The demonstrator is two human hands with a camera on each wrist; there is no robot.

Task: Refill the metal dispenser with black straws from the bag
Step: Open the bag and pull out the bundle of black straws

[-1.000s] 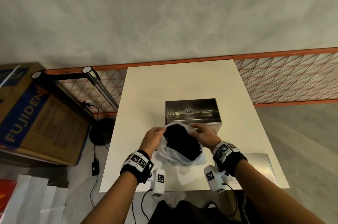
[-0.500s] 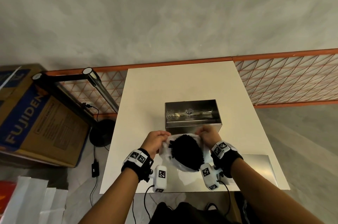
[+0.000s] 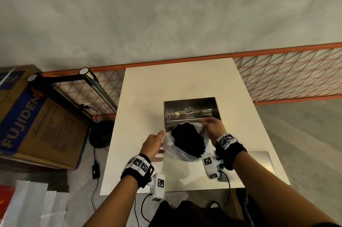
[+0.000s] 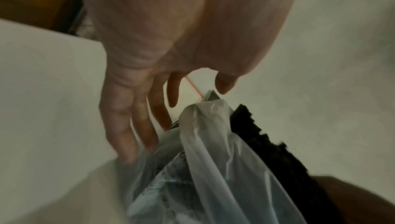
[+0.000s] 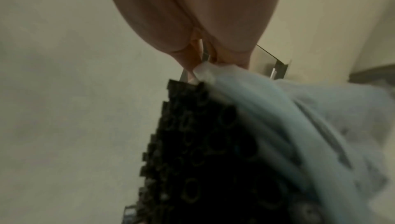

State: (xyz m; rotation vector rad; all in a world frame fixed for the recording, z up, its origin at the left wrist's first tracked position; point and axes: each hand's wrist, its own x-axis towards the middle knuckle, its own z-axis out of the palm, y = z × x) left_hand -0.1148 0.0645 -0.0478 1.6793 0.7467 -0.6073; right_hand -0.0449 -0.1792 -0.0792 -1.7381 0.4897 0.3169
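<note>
The open-topped metal dispenser (image 3: 191, 112) stands mid-table. Just in front of it a thin white plastic bag (image 3: 177, 152) hangs tilted, its mouth up, packed with black straws (image 3: 187, 141). My right hand (image 3: 207, 125) pinches the bag's rim at the dispenser's near edge; the right wrist view shows the fingertips (image 5: 188, 62) nipping the plastic (image 5: 205, 70) above the straw ends (image 5: 203, 143), with the dispenser (image 5: 267, 62) behind. My left hand (image 3: 160, 141) lies at the bag's left side with straight fingers. In the left wrist view those fingers (image 4: 126, 136) just touch the bag (image 4: 213, 160) beside the straws (image 4: 267, 143).
A flat metal lid (image 3: 259, 160) lies on the white table (image 3: 166, 88) at the near right. Left of the table stand a cardboard box (image 3: 27, 125) and a black lamp stand (image 3: 100, 134). An orange mesh fence (image 3: 286, 75) runs behind.
My left hand has let go of the bag's rim and dropped to its left side with fingers straightened. The right hand keeps its pinch, and the bag now tilts toward the dispenser.
</note>
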